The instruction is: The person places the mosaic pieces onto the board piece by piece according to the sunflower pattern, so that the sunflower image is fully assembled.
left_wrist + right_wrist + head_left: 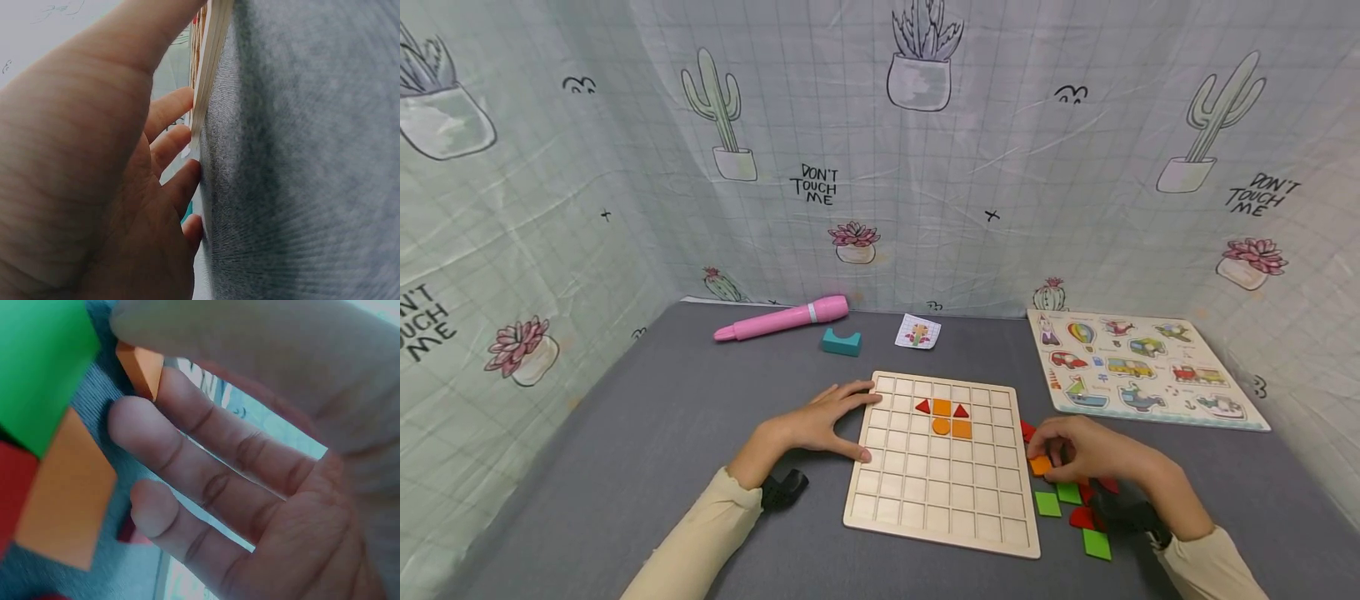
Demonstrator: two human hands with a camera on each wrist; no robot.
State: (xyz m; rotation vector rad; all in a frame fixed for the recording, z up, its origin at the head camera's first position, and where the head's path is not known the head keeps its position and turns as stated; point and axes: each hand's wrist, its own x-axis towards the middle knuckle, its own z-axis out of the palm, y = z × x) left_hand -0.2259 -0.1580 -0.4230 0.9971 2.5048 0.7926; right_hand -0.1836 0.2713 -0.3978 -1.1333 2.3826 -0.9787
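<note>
A pale wooden grid board (917, 492) lies on the table, with orange squares (961, 429), an orange circle (941, 426) and red triangles (961, 411) near its top. My left hand (820, 423) rests at the board's left edge, fingers and thumb spread and touching the rim. Beside the board's right edge, my right hand (1086, 446) pinches a small orange tile (142, 367) between thumb and index finger. Under and around that hand lie green squares (1048, 504), red pieces (1082, 517) and another orange tile (69, 487); the hand partly hides this pile.
Behind the board are a pink pen-shaped object (782, 321), a teal notched block (841, 342) and a small pattern card (917, 332). A picture puzzle board (1142, 371) with vehicles lies at the back right. A printed cloth (925, 200) hangs behind the table.
</note>
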